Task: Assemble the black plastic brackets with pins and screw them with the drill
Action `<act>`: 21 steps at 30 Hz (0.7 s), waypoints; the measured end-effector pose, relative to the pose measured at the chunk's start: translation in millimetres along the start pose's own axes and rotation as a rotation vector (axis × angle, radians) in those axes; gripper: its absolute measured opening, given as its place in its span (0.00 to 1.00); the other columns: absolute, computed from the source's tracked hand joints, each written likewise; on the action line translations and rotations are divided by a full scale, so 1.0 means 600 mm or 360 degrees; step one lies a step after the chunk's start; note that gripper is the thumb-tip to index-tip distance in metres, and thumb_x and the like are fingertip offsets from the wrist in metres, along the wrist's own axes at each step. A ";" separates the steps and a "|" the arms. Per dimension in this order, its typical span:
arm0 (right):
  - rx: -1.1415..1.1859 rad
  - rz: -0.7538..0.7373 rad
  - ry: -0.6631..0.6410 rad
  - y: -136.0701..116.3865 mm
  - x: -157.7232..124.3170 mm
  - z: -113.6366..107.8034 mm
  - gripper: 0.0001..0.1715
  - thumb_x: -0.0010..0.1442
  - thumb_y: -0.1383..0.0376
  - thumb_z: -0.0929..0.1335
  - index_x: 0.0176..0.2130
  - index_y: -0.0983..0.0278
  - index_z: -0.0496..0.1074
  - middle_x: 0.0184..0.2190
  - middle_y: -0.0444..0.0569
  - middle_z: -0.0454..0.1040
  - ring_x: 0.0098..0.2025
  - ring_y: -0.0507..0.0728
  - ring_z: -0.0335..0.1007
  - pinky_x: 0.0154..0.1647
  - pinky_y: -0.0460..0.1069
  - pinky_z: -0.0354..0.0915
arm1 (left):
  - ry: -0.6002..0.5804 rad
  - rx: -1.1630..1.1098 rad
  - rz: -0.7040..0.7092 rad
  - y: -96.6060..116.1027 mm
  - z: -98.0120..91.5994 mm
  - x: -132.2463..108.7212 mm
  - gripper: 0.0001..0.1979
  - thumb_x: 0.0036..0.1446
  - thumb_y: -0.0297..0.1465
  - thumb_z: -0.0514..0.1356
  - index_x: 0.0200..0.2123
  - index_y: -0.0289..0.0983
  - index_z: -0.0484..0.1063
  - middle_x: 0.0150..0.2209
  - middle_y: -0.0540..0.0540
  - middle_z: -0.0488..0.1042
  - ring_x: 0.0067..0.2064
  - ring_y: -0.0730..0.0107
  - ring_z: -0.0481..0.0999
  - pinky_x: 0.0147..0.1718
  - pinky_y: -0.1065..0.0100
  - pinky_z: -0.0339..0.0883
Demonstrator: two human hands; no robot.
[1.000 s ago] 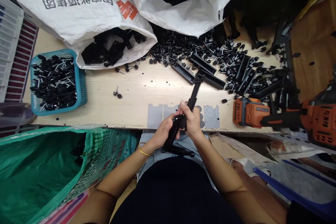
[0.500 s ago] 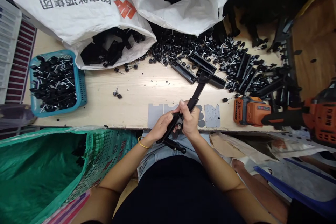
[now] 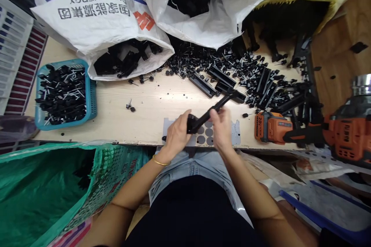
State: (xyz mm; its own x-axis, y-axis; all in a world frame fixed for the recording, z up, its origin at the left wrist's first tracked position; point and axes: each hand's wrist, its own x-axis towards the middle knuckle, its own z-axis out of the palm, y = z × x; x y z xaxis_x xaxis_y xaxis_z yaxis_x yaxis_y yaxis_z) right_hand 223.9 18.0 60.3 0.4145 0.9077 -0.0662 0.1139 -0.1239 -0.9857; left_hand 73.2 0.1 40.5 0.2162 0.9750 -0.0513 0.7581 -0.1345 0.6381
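Slanting across the front of the bench is a long black plastic arm (image 3: 209, 115), its far end reaching up right over loose black bars. My left hand (image 3: 177, 134) is closed around its thick near end, by a round joint. The fingers of my right hand (image 3: 222, 129), slightly blurred, grip the shaft further along with the thumb on top. Beneath the arm lies a grey sheet with round discs (image 3: 209, 131), partly hidden by my hands. Black channel-shaped bars (image 3: 202, 85) sit just beyond.
Many black-headed screws (image 3: 182, 63) are heaped at the back, and more fill a blue basket (image 3: 92, 102) on the left. White sacks (image 3: 98, 19) holding black parts stand behind. An orange power tool (image 3: 274, 127) lies right. A green sack (image 3: 43, 189) is below the bench edge.
The black arm has moved up onto the bench and turned to a flatter slant. My hands have drawn apart, the right one shifting right along the shaft. The view has shifted a little.
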 end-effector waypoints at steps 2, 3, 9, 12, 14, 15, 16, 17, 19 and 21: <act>-0.0450 -0.0460 0.0074 -0.011 0.012 -0.044 0.32 0.55 0.47 0.68 0.53 0.60 0.63 0.48 0.54 0.68 0.50 0.59 0.66 0.50 0.55 0.64 | -0.0040 0.0051 0.0020 -0.029 -0.016 -0.002 0.37 0.53 0.24 0.57 0.65 0.38 0.49 0.50 0.41 0.71 0.48 0.59 0.74 0.44 0.64 0.69; -0.0692 -0.0685 -0.0036 -0.017 0.017 -0.061 0.32 0.54 0.48 0.69 0.53 0.61 0.64 0.49 0.55 0.68 0.52 0.61 0.64 0.51 0.56 0.62 | -0.0093 0.0069 0.0075 -0.040 -0.025 -0.005 0.38 0.52 0.23 0.56 0.65 0.39 0.47 0.49 0.42 0.71 0.46 0.60 0.74 0.42 0.65 0.69; -0.1657 -0.0966 -0.1718 -0.027 0.001 -0.094 0.15 0.57 0.55 0.69 0.30 0.65 0.70 0.20 0.49 0.70 0.21 0.54 0.64 0.26 0.49 0.57 | -0.0691 0.0238 0.0781 -0.047 -0.067 -0.028 0.30 0.51 0.23 0.54 0.59 0.41 0.59 0.36 0.46 0.72 0.35 0.64 0.73 0.35 0.67 0.67; -0.1454 -0.0755 -0.1918 -0.039 -0.020 -0.099 0.22 0.56 0.49 0.69 0.26 0.64 0.69 0.15 0.44 0.66 0.15 0.49 0.51 0.20 0.47 0.45 | -0.0755 0.0073 0.0895 -0.038 -0.079 -0.051 0.24 0.55 0.29 0.54 0.56 0.39 0.61 0.34 0.46 0.72 0.33 0.64 0.73 0.34 0.67 0.66; -0.1129 -0.0477 -0.2025 -0.053 -0.036 -0.101 0.25 0.54 0.46 0.69 0.22 0.63 0.67 0.14 0.41 0.62 0.15 0.47 0.48 0.19 0.46 0.42 | -0.0739 -0.0257 0.0843 -0.030 -0.085 -0.073 0.22 0.55 0.36 0.56 0.53 0.40 0.63 0.35 0.46 0.73 0.34 0.66 0.73 0.35 0.68 0.67; -0.0929 -0.0287 -0.2071 -0.061 -0.046 -0.101 0.26 0.54 0.46 0.69 0.21 0.63 0.66 0.13 0.40 0.59 0.15 0.46 0.48 0.18 0.45 0.42 | -0.0704 -0.0465 0.0765 -0.025 -0.087 -0.085 0.21 0.54 0.38 0.57 0.51 0.40 0.64 0.36 0.46 0.73 0.34 0.67 0.74 0.34 0.68 0.67; -0.0721 -0.0085 -0.2103 -0.067 -0.056 -0.099 0.26 0.54 0.46 0.69 0.20 0.63 0.65 0.14 0.39 0.57 0.16 0.46 0.48 0.18 0.45 0.42 | -0.0654 -0.0674 0.0658 -0.018 -0.088 -0.096 0.21 0.52 0.40 0.59 0.49 0.40 0.65 0.36 0.46 0.73 0.33 0.68 0.73 0.34 0.70 0.67; -0.0525 0.0114 -0.2100 -0.071 -0.068 -0.096 0.27 0.54 0.46 0.69 0.20 0.64 0.64 0.14 0.38 0.55 0.17 0.46 0.48 0.18 0.44 0.43 | -0.0589 -0.0865 0.0535 -0.011 -0.088 -0.106 0.22 0.51 0.41 0.61 0.47 0.40 0.66 0.36 0.47 0.73 0.33 0.69 0.73 0.33 0.70 0.66; -0.0218 0.0468 -0.2018 -0.075 -0.090 -0.086 0.28 0.54 0.46 0.69 0.19 0.64 0.62 0.14 0.38 0.54 0.18 0.46 0.48 0.17 0.43 0.44 | -0.0435 -0.1175 0.0294 0.006 -0.083 -0.122 0.22 0.50 0.44 0.63 0.45 0.40 0.66 0.36 0.47 0.72 0.31 0.71 0.71 0.30 0.71 0.66; 0.0022 0.0755 -0.1910 -0.075 -0.110 -0.074 0.29 0.53 0.44 0.68 0.19 0.64 0.62 0.13 0.38 0.55 0.16 0.45 0.47 0.16 0.43 0.44 | -0.0283 -0.1431 0.0086 0.024 -0.077 -0.129 0.22 0.53 0.48 0.60 0.44 0.39 0.66 0.34 0.47 0.70 0.31 0.70 0.70 0.29 0.70 0.66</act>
State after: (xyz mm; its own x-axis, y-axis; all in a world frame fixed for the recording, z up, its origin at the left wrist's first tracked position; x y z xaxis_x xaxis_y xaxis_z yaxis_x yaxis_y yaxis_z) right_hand 231.3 -54.1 115.8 -0.6552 0.5679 -0.4981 0.1671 -0.5341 -0.8287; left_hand 39.0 -69.2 89.5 0.3854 0.9198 -0.0741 -0.0036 0.0818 0.9966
